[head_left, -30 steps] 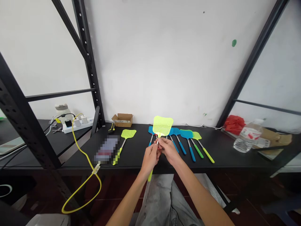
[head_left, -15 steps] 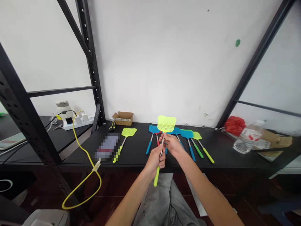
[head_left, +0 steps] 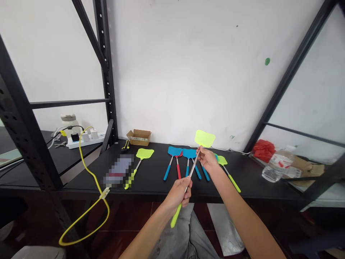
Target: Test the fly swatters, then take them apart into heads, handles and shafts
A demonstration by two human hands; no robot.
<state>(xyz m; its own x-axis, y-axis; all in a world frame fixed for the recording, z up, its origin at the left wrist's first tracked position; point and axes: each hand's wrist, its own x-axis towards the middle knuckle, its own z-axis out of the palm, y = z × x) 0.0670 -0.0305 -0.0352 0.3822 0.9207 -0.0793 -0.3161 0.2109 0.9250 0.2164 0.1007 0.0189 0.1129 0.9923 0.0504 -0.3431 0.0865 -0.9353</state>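
Observation:
A yellow-green fly swatter (head_left: pixel 205 139) is held in both hands, tilted with its head up and to the right. My left hand (head_left: pixel 179 193) is closed around it where the metal rod meets the grip. Higher up, the fingers of my right hand (head_left: pixel 207 158) pinch the rod just below the head. A long stretch of bare rod shows between the hands. Behind them on the black table lie several blue fly swatters (head_left: pixel 174 151), a red one (head_left: pixel 178 169) partly covered, and a yellow-green one (head_left: pixel 233 182); my right hand hides part of this row.
Another yellow-green swatter (head_left: pixel 145 153) lies left, beside a pixelated flat object (head_left: pixel 120 171). Behind stand an open cardboard box (head_left: pixel 138 137) and a black-and-yellow tool (head_left: pixel 125 145). A water bottle (head_left: pixel 279 163) and red bag (head_left: pixel 263 150) are right. A yellow cable (head_left: pixel 91 174) loops past the table's left edge.
My right hand has moved up and right with the swatter's head, while my left hand has dropped slightly with the grip. The rod between them is now visibly longer.

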